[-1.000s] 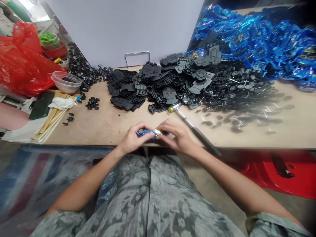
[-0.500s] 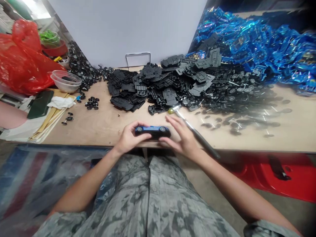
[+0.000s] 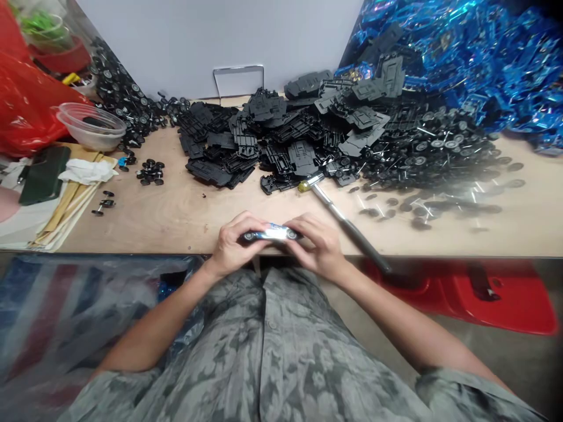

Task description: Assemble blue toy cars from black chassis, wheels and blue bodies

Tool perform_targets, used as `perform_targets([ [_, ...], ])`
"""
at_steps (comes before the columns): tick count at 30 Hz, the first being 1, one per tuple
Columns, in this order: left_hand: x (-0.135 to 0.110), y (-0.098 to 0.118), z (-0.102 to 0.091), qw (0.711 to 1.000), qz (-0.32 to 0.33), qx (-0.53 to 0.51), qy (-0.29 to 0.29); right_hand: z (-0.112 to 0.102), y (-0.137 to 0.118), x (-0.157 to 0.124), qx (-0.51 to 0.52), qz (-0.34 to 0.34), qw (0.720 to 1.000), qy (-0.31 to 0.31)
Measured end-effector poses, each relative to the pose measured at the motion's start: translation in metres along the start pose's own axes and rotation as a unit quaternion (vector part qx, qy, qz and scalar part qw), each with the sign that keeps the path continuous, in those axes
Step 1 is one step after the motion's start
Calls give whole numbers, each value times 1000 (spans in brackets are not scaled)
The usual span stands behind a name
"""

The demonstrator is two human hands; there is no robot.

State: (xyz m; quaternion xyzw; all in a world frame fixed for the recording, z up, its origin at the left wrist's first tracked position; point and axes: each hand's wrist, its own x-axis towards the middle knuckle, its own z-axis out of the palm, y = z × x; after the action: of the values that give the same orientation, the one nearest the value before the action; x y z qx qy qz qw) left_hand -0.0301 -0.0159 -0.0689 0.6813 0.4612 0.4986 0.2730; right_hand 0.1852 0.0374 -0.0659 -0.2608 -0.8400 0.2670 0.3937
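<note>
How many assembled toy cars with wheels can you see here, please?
1: the blue toy car, held between the left hand and right hand at the wooden table's front edge. Others may hide in the piles of black parts.

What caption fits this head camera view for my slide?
The left hand and right hand hold a small blue toy car before heaped black plastic car bases.

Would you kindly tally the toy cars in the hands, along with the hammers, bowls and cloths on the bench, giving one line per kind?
Blue toy car: 1
Metal-handled hammer: 1
Clear plastic bowl: 1
White cloth: 1
Total: 4
</note>
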Motion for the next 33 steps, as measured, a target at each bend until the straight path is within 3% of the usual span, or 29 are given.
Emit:
perform_targets([
  [4,-1,1,0,998,-54,-8,12,-4,0,-5,-11,13,1000,13],
  [6,2,3,-8,994,-110,8,-4,-24,3,-13,-58,17,998,34],
  [8,8,4,-18,986,-148,68,-29,-52,6,-25,-178,40,981,64],
  [11,20,4,-33,969,-133,201,-59,-86,9,-43,-335,90,937,49],
  [13,28,4,-38,959,-116,240,-94,-91,5,-48,-341,79,936,28],
  [15,33,5,-39,953,-126,218,-167,-78,-2,-46,-293,39,955,33],
  [18,32,12,-36,944,-151,162,-244,-40,-10,-34,-194,12,980,40],
  [22,17,26,-33,961,-162,98,-203,-3,-16,-19,-68,53,996,3],
  [25,12,29,-36,966,-214,-28,-142,-9,-22,-11,108,95,990,-4],
  [28,14,25,-36,910,-312,-237,-133,-33,-27,3,252,90,961,-73],
  [31,20,21,-26,837,-375,-358,-178,-46,-25,20,260,9,960,-103],
  [33,23,22,-18,841,-368,-355,-174,-43,-22,29,252,-19,965,-68],
])
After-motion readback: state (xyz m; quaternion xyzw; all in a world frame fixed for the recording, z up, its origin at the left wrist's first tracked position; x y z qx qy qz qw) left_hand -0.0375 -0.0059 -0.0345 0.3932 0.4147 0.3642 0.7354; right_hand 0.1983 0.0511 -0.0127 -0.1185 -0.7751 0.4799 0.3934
